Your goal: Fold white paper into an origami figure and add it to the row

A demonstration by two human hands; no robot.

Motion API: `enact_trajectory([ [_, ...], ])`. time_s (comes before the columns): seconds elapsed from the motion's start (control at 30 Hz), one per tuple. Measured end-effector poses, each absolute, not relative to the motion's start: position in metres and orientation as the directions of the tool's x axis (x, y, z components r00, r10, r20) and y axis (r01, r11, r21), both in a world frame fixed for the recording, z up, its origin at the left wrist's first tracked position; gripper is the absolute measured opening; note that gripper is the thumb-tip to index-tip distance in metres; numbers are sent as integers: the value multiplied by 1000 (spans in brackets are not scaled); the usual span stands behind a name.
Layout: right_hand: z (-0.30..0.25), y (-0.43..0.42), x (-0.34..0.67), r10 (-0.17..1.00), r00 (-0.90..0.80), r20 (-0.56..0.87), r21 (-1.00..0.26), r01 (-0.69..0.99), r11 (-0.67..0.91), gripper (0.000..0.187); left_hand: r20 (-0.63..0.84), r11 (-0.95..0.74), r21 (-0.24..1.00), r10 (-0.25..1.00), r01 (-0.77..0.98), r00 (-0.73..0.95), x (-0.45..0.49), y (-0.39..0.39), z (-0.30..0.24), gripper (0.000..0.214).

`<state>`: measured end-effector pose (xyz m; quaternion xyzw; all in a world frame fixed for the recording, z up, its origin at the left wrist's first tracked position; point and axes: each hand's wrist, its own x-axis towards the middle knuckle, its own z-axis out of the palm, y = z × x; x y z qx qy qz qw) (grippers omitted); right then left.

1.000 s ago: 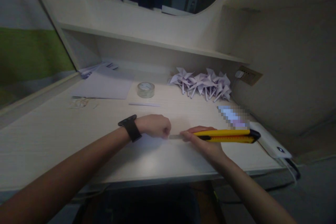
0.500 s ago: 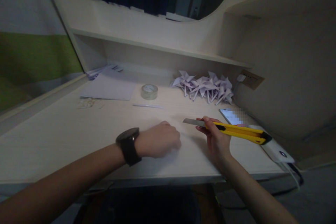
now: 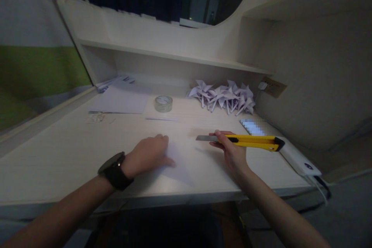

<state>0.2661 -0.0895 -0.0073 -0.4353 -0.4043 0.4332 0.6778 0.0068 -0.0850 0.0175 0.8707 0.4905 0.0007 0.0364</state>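
My right hand (image 3: 232,153) grips a yellow utility knife (image 3: 251,141) with its blade out and pointing left, held a little above the pale wooden desk (image 3: 58,151). My left hand (image 3: 148,155), a black watch on its wrist, rests with fingers pressed on a folded white sheet of paper (image 3: 177,162) near the desk's front edge. The blade tip is clear of the paper, to its upper right.
A roll of clear tape (image 3: 163,103), a thin white paper stick (image 3: 162,119), a stack of white sheets (image 3: 120,100) and a heap of paper pinwheels (image 3: 223,97) lie further back. A phone (image 3: 252,127) and a white power bank (image 3: 298,159) sit at the right. A shelf overhangs the back.
The knife has lifted off the paper and swung to the right and up. My left hand has slid left and toward me along the sheet, uncovering its triangular part.
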Motion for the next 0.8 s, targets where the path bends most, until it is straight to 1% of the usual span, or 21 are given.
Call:
enact_trajectory([
  [0.1,-9,-89,266,947,271,173,-945,-226,238,25,-72,-559,114,820,821,568,7,-75,18,54],
  [0.27,-11,-90,265,950,253,184,-948,-211,240,23,-78,-582,83,805,809,588,11,-65,21,65],
  [0.33,-11,-91,265,954,243,177,-947,-221,232,23,-93,-571,91,811,816,578,14,-64,24,68],
  [0.5,-9,-93,264,962,212,171,-942,-250,222,23,-201,-556,194,784,808,587,20,-64,32,67],
  [0.6,-8,-95,264,970,177,167,-941,-266,210,21,-204,-596,244,739,765,642,22,-59,35,70],
  [0.67,-7,-96,263,979,139,150,-943,-276,183,21,-168,-660,269,685,701,709,24,-54,34,62],
  [0.73,-6,-97,263,985,107,133,-946,-284,158,22,-111,-725,301,619,620,778,25,-47,31,47],
  [0.8,-6,-97,264,987,97,126,-946,-287,149,22,-64,-753,363,567,549,821,26,-40,25,39],
])
